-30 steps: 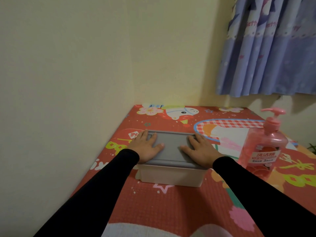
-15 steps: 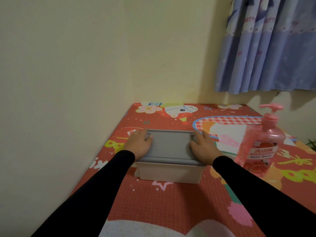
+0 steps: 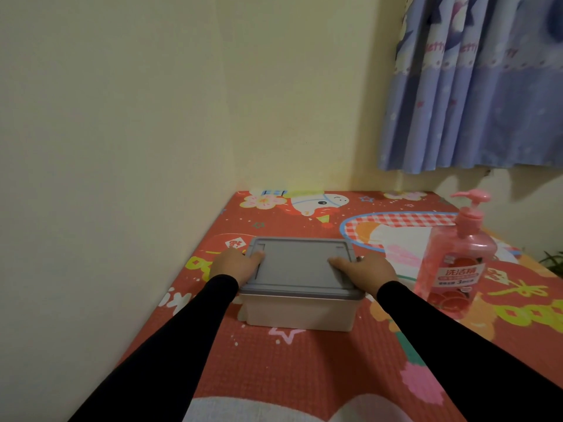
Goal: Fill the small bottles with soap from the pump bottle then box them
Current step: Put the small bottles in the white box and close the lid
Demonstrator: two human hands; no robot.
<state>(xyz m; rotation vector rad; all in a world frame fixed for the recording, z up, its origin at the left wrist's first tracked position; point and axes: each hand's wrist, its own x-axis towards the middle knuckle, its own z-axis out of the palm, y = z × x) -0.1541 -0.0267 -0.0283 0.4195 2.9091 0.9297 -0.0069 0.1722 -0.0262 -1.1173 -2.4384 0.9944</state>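
A pale plastic box (image 3: pixel 300 313) with a grey lid (image 3: pixel 297 264) stands shut on the red patterned mat. My left hand (image 3: pixel 233 266) grips the lid's left edge, thumb on top and fingers curled down over the side. At the lid's right edge my right hand (image 3: pixel 367 269) holds it the same way. The pink pump bottle (image 3: pixel 454 263) of soap stands upright just right of the box, apart from my right hand. No small bottles are in sight.
The red cartoon mat (image 3: pixel 304 360) runs into a corner of two cream walls (image 3: pixel 152 147) on the left and behind. A blue curtain (image 3: pixel 475 95) hangs at the back right. A bit of green plant (image 3: pixel 553 258) shows at the right edge.
Both hands slid outward from lying flat on top of the lid to gripping its left and right edges. The box and pump bottle stayed in place.
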